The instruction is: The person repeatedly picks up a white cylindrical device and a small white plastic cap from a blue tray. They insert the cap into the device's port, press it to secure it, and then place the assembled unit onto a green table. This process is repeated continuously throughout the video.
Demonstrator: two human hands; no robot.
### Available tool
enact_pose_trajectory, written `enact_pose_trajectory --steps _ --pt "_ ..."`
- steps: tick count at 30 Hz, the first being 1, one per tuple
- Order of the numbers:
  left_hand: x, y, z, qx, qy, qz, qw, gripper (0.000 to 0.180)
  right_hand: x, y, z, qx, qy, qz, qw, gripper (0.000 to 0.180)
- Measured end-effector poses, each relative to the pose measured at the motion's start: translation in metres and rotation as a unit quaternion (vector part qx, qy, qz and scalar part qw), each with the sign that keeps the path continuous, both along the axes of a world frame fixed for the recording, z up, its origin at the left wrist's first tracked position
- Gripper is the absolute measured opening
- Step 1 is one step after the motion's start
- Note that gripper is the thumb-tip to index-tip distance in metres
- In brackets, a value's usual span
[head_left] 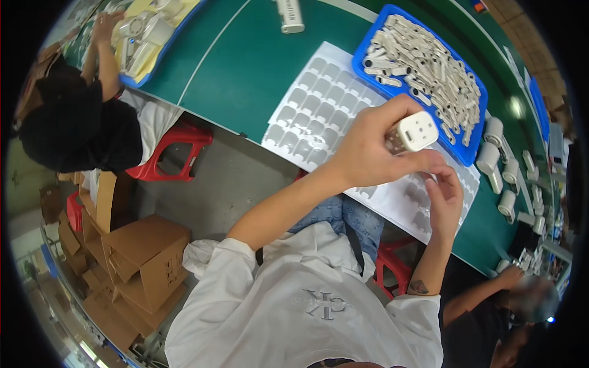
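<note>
My left hand (371,147) is wrapped round a white plastic device (418,131) with a rounded square end. That end faces up and shows a small slot and several little holes. Just below and to the right of it, my right hand (448,199) has its fingers curled together close to the left fingertips. Whether anything small sits between the right fingers I cannot make out. Beneath both hands lies a white moulded tray (294,113) with rows of pockets, reaching over the table's near edge.
A blue tray (362,58) heaped with small white parts stands beyond my hands. White fan-like devices (489,157) line the table's right side; another white device (291,15) lies at the far edge. Co-workers sit left and right. Cardboard boxes (150,264) and a red stool (175,150) are at left.
</note>
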State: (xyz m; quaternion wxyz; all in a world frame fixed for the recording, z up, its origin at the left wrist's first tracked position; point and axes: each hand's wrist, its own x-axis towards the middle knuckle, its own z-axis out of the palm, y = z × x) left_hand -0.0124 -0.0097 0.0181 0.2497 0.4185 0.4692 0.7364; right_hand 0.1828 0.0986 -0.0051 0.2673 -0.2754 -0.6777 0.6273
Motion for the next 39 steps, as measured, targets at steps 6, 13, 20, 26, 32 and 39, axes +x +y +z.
enact_pose_trajectory --steps 6,13,20,26,32,39 --pt "0.0 0.001 0.004 0.03 0.172 -0.026 0.984 0.03 -0.007 -0.013 0.064 0.061 0.182 -0.016 0.981 0.017" --pt "0.001 0.003 -0.012 0.003 0.171 -0.029 0.985 0.028 -0.053 -0.032 0.081 0.038 0.155 0.046 0.986 0.06" --pt "0.003 0.004 -0.018 0.032 0.196 -0.003 0.98 0.031 -0.056 -0.031 0.079 0.039 0.135 0.085 0.986 0.062" --pt "0.004 0.002 -0.018 0.029 0.194 -0.003 0.981 0.032 -0.055 -0.034 0.079 0.05 0.112 0.082 0.989 0.065" --pt "0.003 0.005 -0.019 0.032 0.189 0.002 0.981 0.031 -0.058 -0.033 0.08 0.056 0.106 0.075 0.99 0.066" --pt "0.001 0.004 -0.02 0.036 0.196 -0.002 0.98 0.032 -0.058 -0.034 0.079 0.066 0.108 0.072 0.989 0.065"
